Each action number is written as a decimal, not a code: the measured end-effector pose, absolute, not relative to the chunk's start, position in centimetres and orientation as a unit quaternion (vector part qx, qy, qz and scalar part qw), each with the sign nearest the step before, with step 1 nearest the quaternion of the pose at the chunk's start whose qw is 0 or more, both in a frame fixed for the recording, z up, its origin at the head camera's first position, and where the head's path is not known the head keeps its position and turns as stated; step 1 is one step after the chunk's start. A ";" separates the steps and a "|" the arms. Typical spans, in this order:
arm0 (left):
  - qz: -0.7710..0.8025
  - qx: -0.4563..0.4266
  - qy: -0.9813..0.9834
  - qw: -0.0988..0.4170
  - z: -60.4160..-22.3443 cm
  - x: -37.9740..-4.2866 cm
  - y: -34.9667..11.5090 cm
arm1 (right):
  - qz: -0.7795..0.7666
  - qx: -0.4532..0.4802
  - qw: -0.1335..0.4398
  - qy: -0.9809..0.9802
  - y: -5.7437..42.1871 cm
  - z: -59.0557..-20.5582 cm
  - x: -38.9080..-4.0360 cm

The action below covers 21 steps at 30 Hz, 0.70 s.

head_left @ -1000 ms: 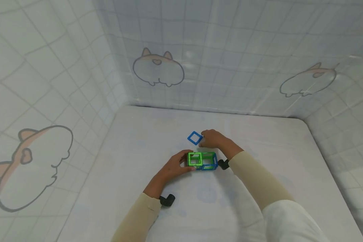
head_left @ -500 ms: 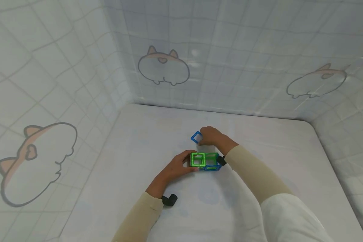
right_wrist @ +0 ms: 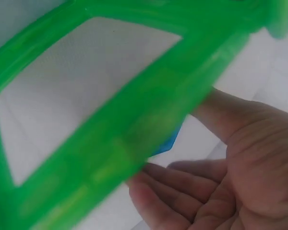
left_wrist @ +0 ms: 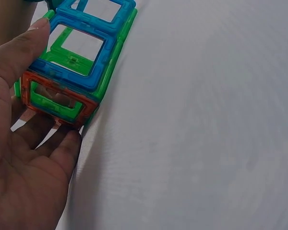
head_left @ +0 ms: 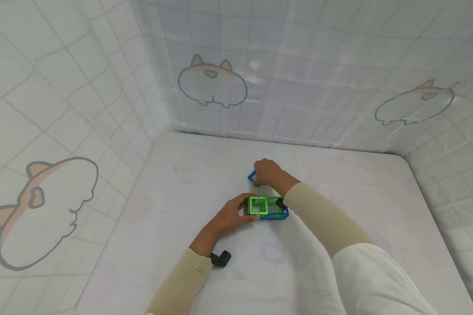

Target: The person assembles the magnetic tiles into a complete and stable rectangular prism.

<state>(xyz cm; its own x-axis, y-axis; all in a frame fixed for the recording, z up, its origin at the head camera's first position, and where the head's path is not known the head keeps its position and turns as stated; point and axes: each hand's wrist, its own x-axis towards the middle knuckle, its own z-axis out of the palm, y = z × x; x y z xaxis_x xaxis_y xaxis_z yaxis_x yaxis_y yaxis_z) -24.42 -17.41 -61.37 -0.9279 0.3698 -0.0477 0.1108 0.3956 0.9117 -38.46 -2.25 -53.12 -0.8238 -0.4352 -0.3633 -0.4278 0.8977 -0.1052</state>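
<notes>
My left hand (head_left: 229, 216) grips the left end of a box-like build of magnetic tiles (head_left: 262, 214), thumb at the front and fingers behind. In the left wrist view the build (left_wrist: 81, 80) shows blue and green frames and a red end frame (left_wrist: 89, 101). Beyond it, my right hand (head_left: 267, 172) is over a blue square magnetic tile (head_left: 251, 176) and covers most of it. In the right wrist view a corner of this blue tile (right_wrist: 169, 145) shows between thumb and fingers. A blurred green frame (right_wrist: 120, 115) hides the fingertips' contact with it.
A white cloth-like surface (head_left: 197, 175) lies under everything. Pale grid-patterned sheets with animal drawings (head_left: 213, 85) stand at the back and both sides. Each wrist wears a black mount (head_left: 221, 258); the right one overlaps the build in the head view.
My right hand has moved left over the blue tile, hiding more of it. The tile stays in about the same place. My left hand keeps its hold on the build.
</notes>
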 end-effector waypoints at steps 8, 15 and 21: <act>0.534 0.153 0.823 0.121 -61.3 -24.5 -17.4 | 0.036 -0.231 0.189 0.954 -3.5 -53.6 -39.0; 0.535 0.153 0.822 0.121 -61.1 -24.5 -17.4 | 0.044 -0.237 0.186 0.953 -4.0 -53.0 -38.9; 0.533 0.151 0.823 0.125 -61.1 -24.5 -17.3 | 0.052 -0.235 0.188 0.952 -4.2 -53.0 -38.9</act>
<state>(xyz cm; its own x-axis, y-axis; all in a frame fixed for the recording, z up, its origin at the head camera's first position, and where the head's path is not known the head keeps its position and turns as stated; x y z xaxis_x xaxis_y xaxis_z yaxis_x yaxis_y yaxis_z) -24.54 -17.30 -61.15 -0.9229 0.3826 -0.0444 0.1156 0.3849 0.9157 -38.94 -4.23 -53.04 -0.8192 -0.4278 -0.3819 -0.4665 0.8844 0.0100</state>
